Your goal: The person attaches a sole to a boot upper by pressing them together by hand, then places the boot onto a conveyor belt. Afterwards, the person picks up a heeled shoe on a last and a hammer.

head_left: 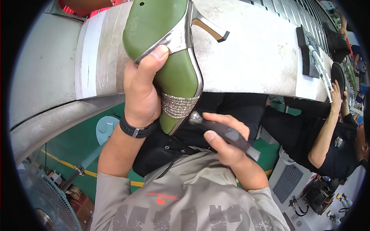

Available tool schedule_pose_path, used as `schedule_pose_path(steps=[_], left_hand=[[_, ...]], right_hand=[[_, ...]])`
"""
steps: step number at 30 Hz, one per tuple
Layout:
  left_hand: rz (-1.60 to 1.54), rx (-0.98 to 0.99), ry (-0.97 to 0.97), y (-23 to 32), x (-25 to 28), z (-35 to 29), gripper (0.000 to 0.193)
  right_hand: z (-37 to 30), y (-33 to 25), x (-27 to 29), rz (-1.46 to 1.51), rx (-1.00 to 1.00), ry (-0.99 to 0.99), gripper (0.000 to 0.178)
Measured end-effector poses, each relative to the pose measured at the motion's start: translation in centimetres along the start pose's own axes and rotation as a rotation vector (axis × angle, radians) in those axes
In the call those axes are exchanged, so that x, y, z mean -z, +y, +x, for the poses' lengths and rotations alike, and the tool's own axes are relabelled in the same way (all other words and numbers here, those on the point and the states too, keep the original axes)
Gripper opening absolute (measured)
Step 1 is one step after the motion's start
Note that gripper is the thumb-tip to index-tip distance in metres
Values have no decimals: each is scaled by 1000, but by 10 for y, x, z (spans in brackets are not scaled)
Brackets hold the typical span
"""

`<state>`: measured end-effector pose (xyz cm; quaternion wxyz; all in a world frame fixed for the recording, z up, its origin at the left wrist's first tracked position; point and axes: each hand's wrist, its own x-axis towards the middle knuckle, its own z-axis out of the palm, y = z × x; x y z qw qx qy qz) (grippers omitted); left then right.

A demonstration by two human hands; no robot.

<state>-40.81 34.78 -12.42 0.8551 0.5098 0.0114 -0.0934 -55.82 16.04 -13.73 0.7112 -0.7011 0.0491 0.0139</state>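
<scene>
My left hand (144, 82) grips a green shoe last (177, 71) that carries a high-heeled sandal, its thumb pressed on the silver upper (175, 40). A glittering band (178, 106) wraps the last near its toe, which points down toward me. The slim silver heel (212, 27) sticks out to the right. In my right hand (227, 140) is a dark hammer (227, 134), with a shiny rounded face beside the band and a flat end toward my wrist. Whether that face touches the sole edge, I cannot tell. My fingers hide the hammer's handle.
A pale worktable (250, 54) runs across in front of me, with a black block (307, 50) and a syringe-like tube (322, 71) at its right. At right a co-worker's arm (327, 127) reaches up to a dark shoe. A fan (46, 200) stands lower left.
</scene>
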Motion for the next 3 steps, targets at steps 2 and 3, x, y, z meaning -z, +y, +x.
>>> schedule_pose_path(steps=[2,3], left_hand=[[59,-25,13,-1,0,0,44],[76,-36,34,-1,-2,-1,46]], right_hand=[[7,1,2,56,102,29,38],[8,-8,11,134,48,5,39]])
